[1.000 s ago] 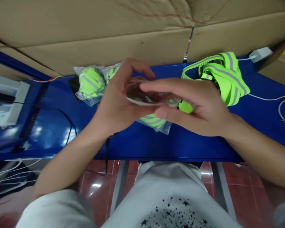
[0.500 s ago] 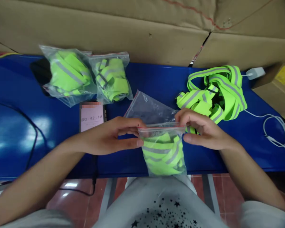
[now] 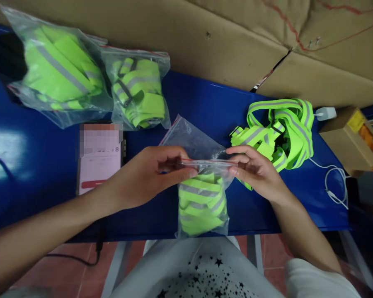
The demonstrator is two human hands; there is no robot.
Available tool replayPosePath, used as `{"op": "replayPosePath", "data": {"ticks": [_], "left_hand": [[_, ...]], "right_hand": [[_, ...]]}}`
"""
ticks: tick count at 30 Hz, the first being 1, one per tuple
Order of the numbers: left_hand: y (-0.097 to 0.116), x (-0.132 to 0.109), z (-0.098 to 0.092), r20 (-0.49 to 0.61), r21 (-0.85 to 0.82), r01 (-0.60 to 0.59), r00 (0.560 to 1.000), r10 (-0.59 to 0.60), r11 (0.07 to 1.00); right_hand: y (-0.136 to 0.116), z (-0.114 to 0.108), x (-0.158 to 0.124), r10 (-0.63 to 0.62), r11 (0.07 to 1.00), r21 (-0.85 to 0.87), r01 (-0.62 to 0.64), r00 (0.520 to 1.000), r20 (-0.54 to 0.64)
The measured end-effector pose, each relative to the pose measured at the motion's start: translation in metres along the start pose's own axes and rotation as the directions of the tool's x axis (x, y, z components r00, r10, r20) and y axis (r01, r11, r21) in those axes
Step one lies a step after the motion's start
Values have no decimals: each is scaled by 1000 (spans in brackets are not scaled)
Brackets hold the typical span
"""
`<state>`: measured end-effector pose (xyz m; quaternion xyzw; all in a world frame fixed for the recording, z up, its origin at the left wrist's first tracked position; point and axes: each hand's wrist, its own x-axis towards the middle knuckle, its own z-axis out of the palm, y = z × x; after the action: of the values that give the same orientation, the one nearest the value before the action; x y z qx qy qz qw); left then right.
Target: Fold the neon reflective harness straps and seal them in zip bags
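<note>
A clear zip bag stuffed with folded neon-yellow reflective strap hangs at the table's front edge. My left hand pinches its red-lined top at the left, thumb in front and fingers behind. At the top's right end, my right hand has its thumb and a finger on the plastic, while the index finger reaches out above. Just behind lies a flat, unfilled zip bag. Beyond my right hand sits a loose heap of reflective straps with black buckles.
Two filled strap bags, a larger one and a smaller one, lie at the back left. Near my left forearm is a phone showing a timer. Cardboard walls the back; a small box and white cable are right.
The view has tilted and shifted. My left thumb has slid rightward along the bag's top, and my right thumb has come up onto its right end. Both hands are closer together.
</note>
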<state>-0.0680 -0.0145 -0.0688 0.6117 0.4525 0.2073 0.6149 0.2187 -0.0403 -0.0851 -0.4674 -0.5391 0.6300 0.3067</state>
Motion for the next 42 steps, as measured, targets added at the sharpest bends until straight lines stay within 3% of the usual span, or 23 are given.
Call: {"op": "replayPosePath", "data": {"ticks": [4, 10, 14, 19, 26, 35, 42], "left_hand": [[-4, 3, 1, -62, -51, -32, 998, 29, 998], [-16, 3, -7, 107, -168, 48, 994, -30, 985], [-15, 4, -13, 149, -85, 119, 983, -105, 989], [-14, 2, -11, 69, -65, 104, 993, -100, 992], [-15, -1, -5, -40, -10, 110, 993, -110, 994], [-13, -6, -1, -55, -24, 65, 996, -66, 998], [-3, -9, 1, -46, 131, 81, 996, -76, 988]], "right_hand": [[2, 2, 1, 19, 1000, -15, -20, 999, -49], [4, 4, -3, -2, 999, -38, -2, 996, -94], [-1, 4, -5, -17, 999, -39, 13, 994, -105], [-6, 6, -8, 19, 998, -49, -24, 994, -108], [-4, 11, -12, -68, 995, -80, 54, 980, -188], [-2, 11, -12, -48, 994, -108, 34, 990, -135], [0, 10, -13, -101, 988, -130, 89, 990, -94]]}}
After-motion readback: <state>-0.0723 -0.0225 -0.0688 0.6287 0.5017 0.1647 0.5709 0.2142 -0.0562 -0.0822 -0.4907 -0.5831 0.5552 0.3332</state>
